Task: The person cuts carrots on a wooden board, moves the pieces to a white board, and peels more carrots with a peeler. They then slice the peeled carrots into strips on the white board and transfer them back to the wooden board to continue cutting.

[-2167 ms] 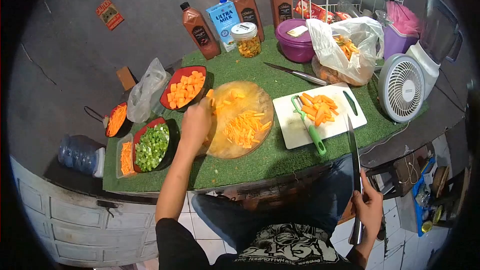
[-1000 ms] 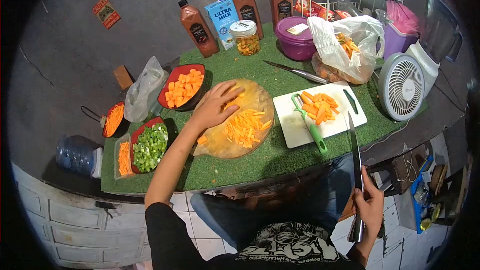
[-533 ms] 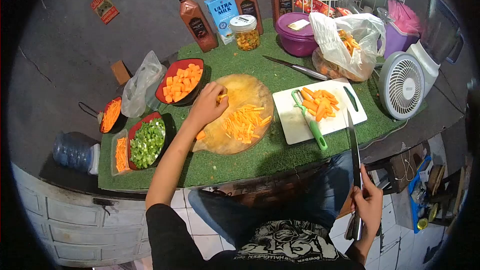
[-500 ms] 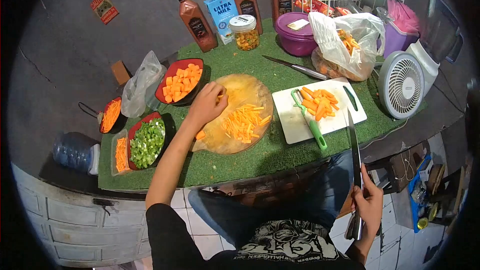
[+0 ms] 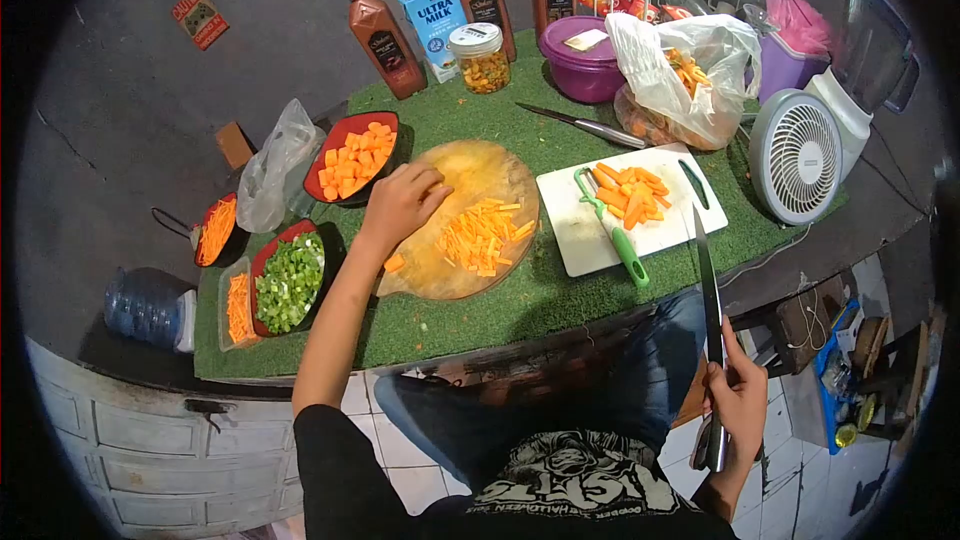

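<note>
On the round wooden cutting board (image 5: 420,275), my left hand (image 5: 400,204) rests near the left side with its fingers curled down. What is under the fingertips, if anything, is hidden. To the right of that hand lies a pile of carrot sticks (image 5: 483,236), and a small carrot piece (image 5: 395,263) sits by my wrist. My right hand (image 5: 738,395) grips a long knife (image 5: 709,280) by its handle, off the table's front edge, blade pointing up and away. Beside the blade, a white cutting board (image 5: 585,258) carries carrot pieces (image 5: 632,195) and a green peeler (image 5: 627,255).
Bowls of carrot chunks (image 5: 355,162) and chopped green vegetables (image 5: 288,282) stand left. A second knife (image 5: 590,127) lies behind the white board, near a plastic bag (image 5: 690,60) and purple tub (image 5: 580,70). A fan (image 5: 798,155) stands right; sauce bottles (image 5: 385,45) line the back.
The whole view has shifted slightly. My left hand's fingers have moved a little on the board, and the orange bit seen at its fingertips no longer shows. The right hand keeps the knife.
</note>
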### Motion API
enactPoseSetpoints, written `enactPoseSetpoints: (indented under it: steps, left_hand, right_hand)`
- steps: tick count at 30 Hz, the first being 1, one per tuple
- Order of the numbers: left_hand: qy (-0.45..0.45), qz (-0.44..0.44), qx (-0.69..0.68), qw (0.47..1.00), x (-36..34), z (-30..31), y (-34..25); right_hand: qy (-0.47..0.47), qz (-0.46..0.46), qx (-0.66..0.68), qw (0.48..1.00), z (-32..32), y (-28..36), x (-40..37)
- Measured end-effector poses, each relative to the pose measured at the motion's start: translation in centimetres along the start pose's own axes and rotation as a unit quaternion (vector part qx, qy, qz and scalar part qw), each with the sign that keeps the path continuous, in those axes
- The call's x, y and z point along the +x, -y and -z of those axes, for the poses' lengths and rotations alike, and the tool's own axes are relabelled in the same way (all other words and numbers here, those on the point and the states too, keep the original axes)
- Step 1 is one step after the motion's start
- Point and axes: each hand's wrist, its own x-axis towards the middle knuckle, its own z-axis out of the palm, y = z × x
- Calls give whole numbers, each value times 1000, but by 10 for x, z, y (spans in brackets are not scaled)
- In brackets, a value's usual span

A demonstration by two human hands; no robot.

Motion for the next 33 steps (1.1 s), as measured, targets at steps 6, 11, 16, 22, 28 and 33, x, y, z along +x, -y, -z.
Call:
enactPoseSetpoints:
  steps: [6,11,16,22,28,33]
  left_hand:
    - [6,93,-91,992,-11,8,-5]
    - [51,32,63,996,-7,-1,2]
    - [71,21,116,990,-5,-7,4]
    - [63,29,142,987,-6,-14,6]
    - [106,47,210,971,-5,-23,8]
    - [77,24,245,966,-4,-22,8]
  right_hand:
    - [-1,12,-11,1000,-4,-2,3]
    - [5,22,-16,1000,-7,-1,6]
    - [12,17,-23,1000,-9,3,7]
    - [6,13,-6,1000,-8,2,7]
    - [-2,26,-7,1000,-6,-4,6]
    - [-8,13,-16,1000,-4,-1,3]
